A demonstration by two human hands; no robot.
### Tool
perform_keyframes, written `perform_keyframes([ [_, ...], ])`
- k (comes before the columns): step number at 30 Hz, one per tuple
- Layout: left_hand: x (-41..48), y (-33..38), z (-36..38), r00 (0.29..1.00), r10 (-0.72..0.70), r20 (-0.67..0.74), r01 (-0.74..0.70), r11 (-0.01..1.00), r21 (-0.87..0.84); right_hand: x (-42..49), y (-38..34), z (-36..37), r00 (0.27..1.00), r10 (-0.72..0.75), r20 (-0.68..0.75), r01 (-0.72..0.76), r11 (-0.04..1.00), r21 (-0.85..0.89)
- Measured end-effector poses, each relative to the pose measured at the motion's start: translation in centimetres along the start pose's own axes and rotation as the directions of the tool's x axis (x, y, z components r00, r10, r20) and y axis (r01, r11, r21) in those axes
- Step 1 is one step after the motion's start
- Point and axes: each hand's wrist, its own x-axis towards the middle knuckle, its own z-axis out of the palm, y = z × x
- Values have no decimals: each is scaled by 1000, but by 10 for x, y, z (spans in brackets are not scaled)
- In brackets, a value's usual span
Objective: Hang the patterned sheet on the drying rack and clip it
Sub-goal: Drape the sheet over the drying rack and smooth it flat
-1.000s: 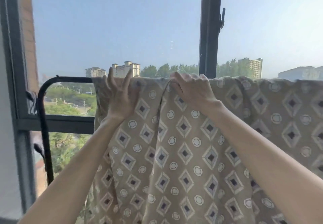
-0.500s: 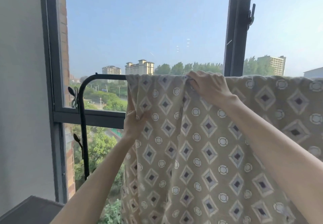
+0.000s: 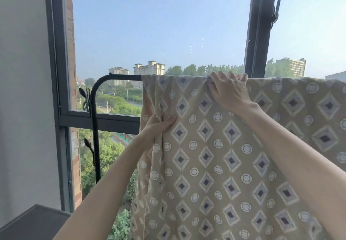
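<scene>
Sheet (image 3: 206, 164) draped over rack (image 3: 119, 77); R hand (image 3: 230, 93) curled, gripping it at rack's top bar; L hand (image 3: 159, 125) pinches fold below bar.

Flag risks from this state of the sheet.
1. No clip shows on the patterned sheet; both clips sit on the drying rack upright, so a hand must let go and the sheet may slide.
2. The left hand grips a bunched fold; tugging could drag it off the bar.
</scene>
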Motion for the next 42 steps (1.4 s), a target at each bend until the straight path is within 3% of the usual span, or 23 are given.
perform_keyframes([
  [3, 3, -1, -4, 998, 42, -55, -37, 996, 78, -1, 1, 2, 999, 10, -32, -11, 1000, -21],
  [6, 1, 5, -7, 972, 179, -149, -160, 978, 134, -1, -1, 3, 996, 12, -90, -12, 1000, 0],
  [9, -2, 22, -13, 922, 324, -213, -297, 943, 150, 2, 0, -1, 983, 23, -180, 2, 990, 142],
  [12, 0, 49, -22, 869, 437, -230, -375, 887, 268, 9, 3, -7, 982, 36, -184, 8, 971, 238],
  [17, 23, 89, -35, 814, 552, -182, -430, 783, 450, 27, 3, -16, 981, 103, -165, -63, 970, 234],
  [20, 46, 108, -42, 807, 567, -165, -427, 754, 499, 46, 5, -21, 971, 161, -175, -118, 965, 232],
  [24, 80, 123, -52, 860, 504, -84, -357, 710, 606, 74, 9, -30, 953, 243, -180, -194, 948, 251],
  [27, 96, 121, -55, 881, 461, -104, -207, 573, 793, 88, 6, -28, 935, 334, -116, -283, 903, 325],
  [30, 106, 120, -56, 826, 542, -153, -143, 465, 874, 96, -2, -14, 906, 422, 41, -408, 842, 353],
  [34, 114, 122, -64, 801, 561, -210, -98, 468, 878, 103, -1, 6, 940, 296, 168, -316, 942, 111],
  [38, 113, 118, -65, 728, 639, -250, -91, 450, 888, 106, -9, 7, 978, 208, 11, -206, 958, 202],
  [40, 110, 116, -63, 684, 697, -216, -93, 377, 921, 104, -13, 2, 982, 179, -66, -157, 954, 254],
  [42, 109, 112, -62, 681, 718, -143, -116, 299, 947, 99, -15, -2, 989, 143, -36, -124, 939, 320],
])
